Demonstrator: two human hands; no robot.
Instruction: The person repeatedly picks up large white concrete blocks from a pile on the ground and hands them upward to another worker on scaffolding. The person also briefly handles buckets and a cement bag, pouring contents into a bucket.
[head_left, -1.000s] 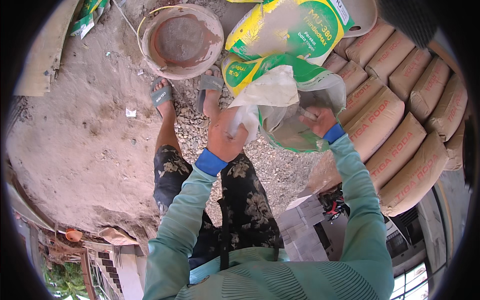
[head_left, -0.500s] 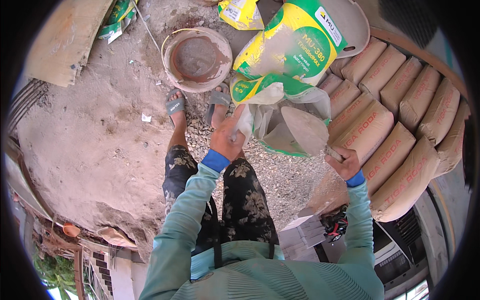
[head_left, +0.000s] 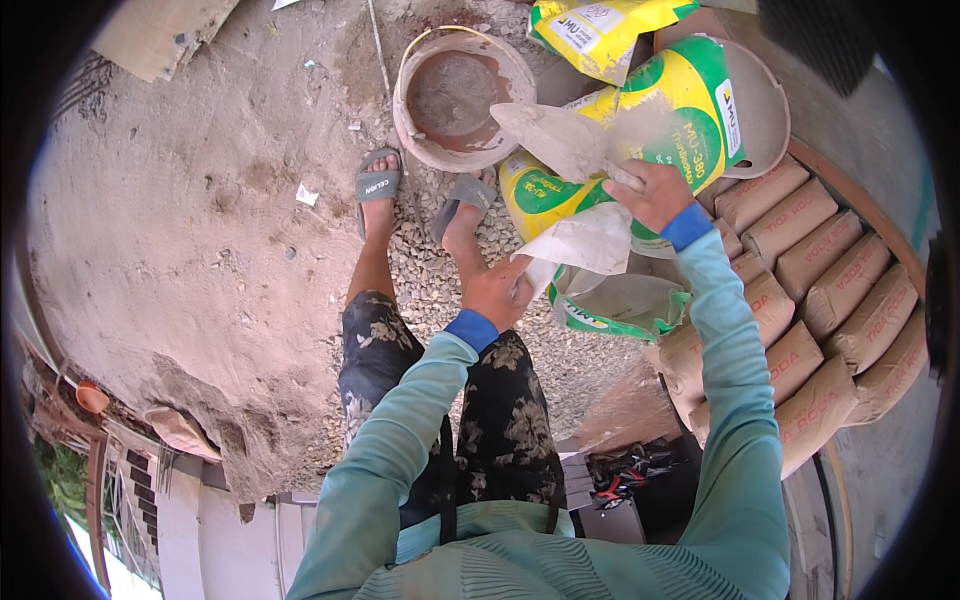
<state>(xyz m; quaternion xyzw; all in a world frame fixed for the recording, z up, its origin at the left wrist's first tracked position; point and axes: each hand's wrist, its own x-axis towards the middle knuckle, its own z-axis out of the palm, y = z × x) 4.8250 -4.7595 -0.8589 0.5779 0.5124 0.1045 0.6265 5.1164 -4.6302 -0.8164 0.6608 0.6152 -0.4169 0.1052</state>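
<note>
My right hand (head_left: 655,192) grips the handle of a trowel (head_left: 555,138). Its blade carries a heap of grey powder, and the tip reaches the right rim of a bucket (head_left: 402,112). Grey material lies inside that bucket. With closed fingers my left hand (head_left: 497,293) holds the pale flap of an opened powder bag (head_left: 640,300). This green and white bag stands on the gravel, its mouth gaping. Behind the trowel lies a full green and yellow bag (head_left: 690,135), dusted with powder.
Brown paper sacks (head_left: 815,270) are stacked on the right. Another yellow bag (head_left: 590,40) lies at the far side, beside a large pale tub (head_left: 765,110). My sandalled feet stand on gravel next to the bucket. A wooden board (head_left: 165,35) lies at far left.
The trowel has moved from the opened bag up and left to the bucket's rim, with powder on it. My left hand still holds the bag's flap. The view has shifted.
</note>
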